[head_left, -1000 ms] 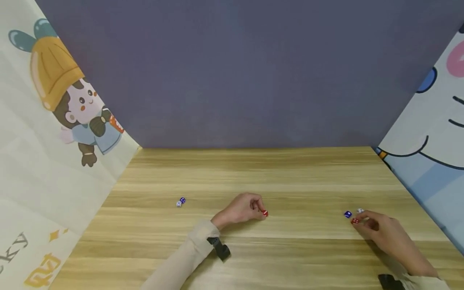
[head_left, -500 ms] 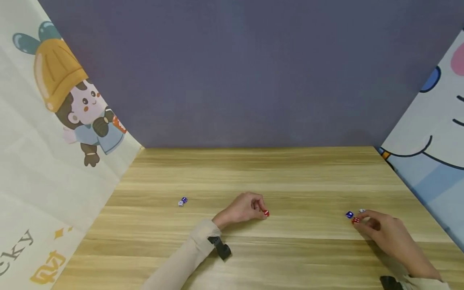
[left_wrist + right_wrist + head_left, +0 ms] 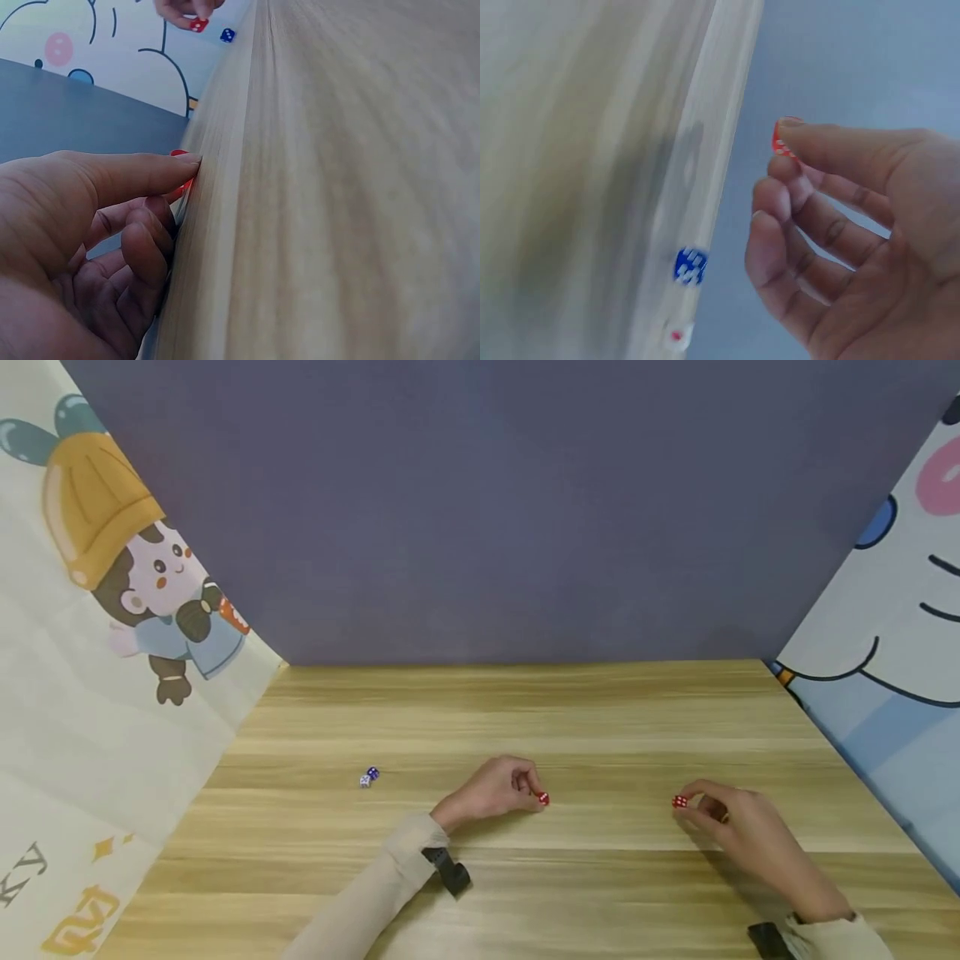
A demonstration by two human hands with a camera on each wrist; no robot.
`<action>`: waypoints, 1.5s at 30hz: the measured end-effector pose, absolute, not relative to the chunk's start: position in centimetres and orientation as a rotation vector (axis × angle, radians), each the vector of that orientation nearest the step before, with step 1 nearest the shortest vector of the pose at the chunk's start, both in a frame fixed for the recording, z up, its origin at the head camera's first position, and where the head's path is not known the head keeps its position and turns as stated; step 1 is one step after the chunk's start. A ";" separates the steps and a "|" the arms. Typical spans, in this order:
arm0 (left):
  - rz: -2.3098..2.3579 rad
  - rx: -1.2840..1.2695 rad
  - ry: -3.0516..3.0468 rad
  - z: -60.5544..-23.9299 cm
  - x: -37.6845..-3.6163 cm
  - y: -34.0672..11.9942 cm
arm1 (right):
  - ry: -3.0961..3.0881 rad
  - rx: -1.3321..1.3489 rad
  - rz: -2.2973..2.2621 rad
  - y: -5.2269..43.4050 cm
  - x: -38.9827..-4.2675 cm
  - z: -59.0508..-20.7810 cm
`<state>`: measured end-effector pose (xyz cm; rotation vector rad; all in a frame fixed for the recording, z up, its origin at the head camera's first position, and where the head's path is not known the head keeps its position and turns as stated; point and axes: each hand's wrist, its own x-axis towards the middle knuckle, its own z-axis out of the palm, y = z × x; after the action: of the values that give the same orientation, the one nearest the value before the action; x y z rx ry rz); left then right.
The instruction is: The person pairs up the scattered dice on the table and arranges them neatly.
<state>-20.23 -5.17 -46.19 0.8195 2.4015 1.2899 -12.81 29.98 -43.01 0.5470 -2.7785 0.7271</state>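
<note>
Your right hand has lifted its red die away from the spot where it sat half a second ago, and carried it toward the middle of the frame. In the earlier head views that die lay on the table touching the blue die and just beside a white one; now it rides pinched between your thumb and forefinger, clear of the wood. The right wrist view confirms it: the red die sits at your fingertips in the upper middle of that frame, with the other fingers loosely curled below, while the blue die and the white die stay down on the table at the lower centre. In the head view your hand now hides those two.

Your left hand has not shifted. Its curled fingers pinch a second red die against the table just below the centre of the frame; the left wrist view shows only a sliver of red under your forefinger.

A blue and white pair lies untouched at the left of the table.

So, as I judge it, the pick is done and the two red dice are closing on each other, though well apart for now
</note>
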 end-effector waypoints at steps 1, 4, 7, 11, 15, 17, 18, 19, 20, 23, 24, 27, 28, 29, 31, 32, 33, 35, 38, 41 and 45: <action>1.291 0.817 2.401 -46.1 -20.2 -5.2 | -2.790 0.564 0.729 29.6 -13.0 -42.7; 1.288 0.817 2.411 -45.9 -20.3 -5.2 | -2.826 0.626 0.738 28.4 -13.6 -42.0; 1.291 0.817 2.413 -45.9 -20.4 -5.1 | -2.870 0.699 0.788 27.1 -14.4 -41.7; 1.314 0.817 2.398 -46.0 -20.4 -5.0 | -2.935 0.797 0.888 25.2 -15.6 -41.9; 1.320 0.793 2.387 -46.1 -20.2 -4.9 | -2.959 0.890 0.947 22.9 -16.6 -43.0; 1.315 0.788 2.378 -46.1 -20.1 -4.7 | -2.965 0.923 0.958 21.8 -16.8 -43.5; 1.314 0.786 2.373 -46.1 -20.1 -4.6 | -2.965 0.936 0.958 21.2 -16.9 -43.8; 1.310 0.789 2.371 -46.1 -20.1 -4.5 | -2.963 0.954 0.952 20.7 -17.0 -43.9; 1.304 0.791 2.371 -46.1 -20.0 -4.5 | -2.964 0.969 0.941 20.1 -17.1 -44.1; 1.286 0.794 2.387 -46.0 -20.0 -4.5 | -2.950 1.022 0.937 18.5 -17.5 -44.2; 1.276 0.795 2.397 -45.9 -20.0 -4.5 | -2.943 1.042 0.937 18.1 -17.6 -44.2; 1.260 0.798 2.419 -45.9 -20.1 -4.7 | -2.927 1.083 0.972 17.1 -17.9 -44.1; 1.259 0.798 2.422 -45.9 -20.1 -4.7 | -2.923 1.090 0.980 16.9 -17.9 -44.1; 1.257 0.801 2.424 -45.9 -20.1 -4.8 | -2.917 1.093 0.985 16.8 -17.9 -44.1; 1.258 0.811 2.422 -45.8 -20.1 -4.9 | -2.913 1.090 1.000 16.6 -17.9 -44.1; 1.254 0.817 2.422 -45.8 -20.0 -5.0 | -2.913 1.090 1.004 16.5 -17.8 -44.2; 1.240 0.822 2.426 -45.7 -20.0 -5.1 | -2.912 1.093 1.012 16.4 -17.7 -44.3; 1.207 0.835 2.435 -45.6 -19.8 -5.3 | -2.913 1.099 1.010 16.3 -17.5 -44.4; 1.157 0.839 2.445 -45.3 -19.4 -5.4 | -2.908 1.127 1.024 16.2 -17.3 -44.5; 1.141 0.842 2.435 -45.0 -19.2 -5.4 | -2.907 1.146 1.056 16.3 -17.3 -44.4; 1.154 0.867 2.413 -44.8 -19.3 -5.1 | -2.921 1.140 1.098 16.6 -17.3 -44.4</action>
<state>-19.28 -5.08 -44.78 0.8670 2.4130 1.1537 -17.34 16.59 -44.35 1.1400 -2.9215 1.0981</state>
